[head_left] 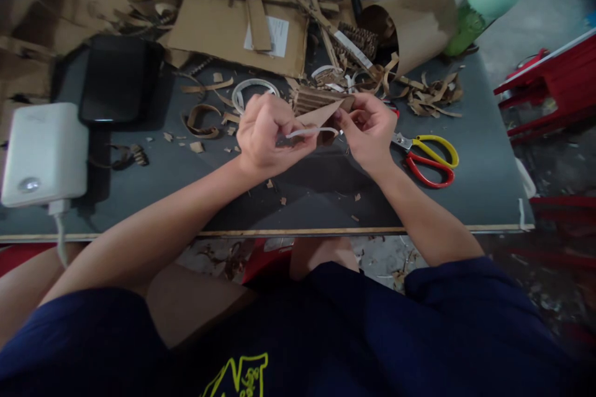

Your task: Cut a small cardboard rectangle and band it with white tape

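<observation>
Both hands meet above the middle of the dark table. My left hand (270, 136) is closed, with a thin white strip (311, 131) between its fingers and a folded brown cardboard piece (323, 113) at its fingertips. The fingers of my right hand (369, 130) pinch the other end of that cardboard. Ridged corrugated cardboard (313, 99) shows just behind the piece. Scissors with one yellow and one red handle (431, 161) lie right of my right hand. A white tape ring (254, 92) rests behind my left hand.
A white power bank with a cable (46, 155) and a black device (114, 77) are at the left. Cardboard sheets (200, 18), strips and curled scraps (435, 93) cover the back. A green bottle (488, 0) leans beside a brown cardboard roll (426, 28). The table's front edge (298, 232) is near my body.
</observation>
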The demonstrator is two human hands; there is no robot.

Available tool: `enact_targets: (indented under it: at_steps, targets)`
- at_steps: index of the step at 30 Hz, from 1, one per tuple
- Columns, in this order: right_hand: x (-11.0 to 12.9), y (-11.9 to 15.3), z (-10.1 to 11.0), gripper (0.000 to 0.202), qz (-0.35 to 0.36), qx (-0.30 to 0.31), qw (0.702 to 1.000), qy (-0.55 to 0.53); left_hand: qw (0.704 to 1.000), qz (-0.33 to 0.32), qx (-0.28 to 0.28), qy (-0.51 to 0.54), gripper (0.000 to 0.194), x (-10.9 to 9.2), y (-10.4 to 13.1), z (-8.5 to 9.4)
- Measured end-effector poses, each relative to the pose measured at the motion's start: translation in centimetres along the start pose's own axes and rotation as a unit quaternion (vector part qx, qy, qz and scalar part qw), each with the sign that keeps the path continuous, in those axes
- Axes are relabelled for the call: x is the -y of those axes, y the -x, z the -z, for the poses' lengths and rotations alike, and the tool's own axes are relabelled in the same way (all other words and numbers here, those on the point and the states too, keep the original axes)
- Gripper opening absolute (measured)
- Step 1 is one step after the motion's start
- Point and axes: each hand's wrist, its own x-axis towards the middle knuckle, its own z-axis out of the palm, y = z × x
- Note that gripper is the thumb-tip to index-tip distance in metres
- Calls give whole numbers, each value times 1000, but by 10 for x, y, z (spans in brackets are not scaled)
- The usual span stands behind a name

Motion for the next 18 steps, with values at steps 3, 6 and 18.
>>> enact_targets:
  at_steps: [3, 6, 18]
  targets:
    - [-6, 1, -1, 43, -5, -3, 1000, -17, 1000, -22, -8, -2, 39, -6, -3, 0]
    - [-12, 2, -3, 46, -11, 1, 1000, -25, 1000, -20, 5, 12, 39, -8, -2, 1]
    - [-12, -18, 18, 46, 31, 64, 997, 13, 946, 240, 107, 189, 71, 27, 9, -2]
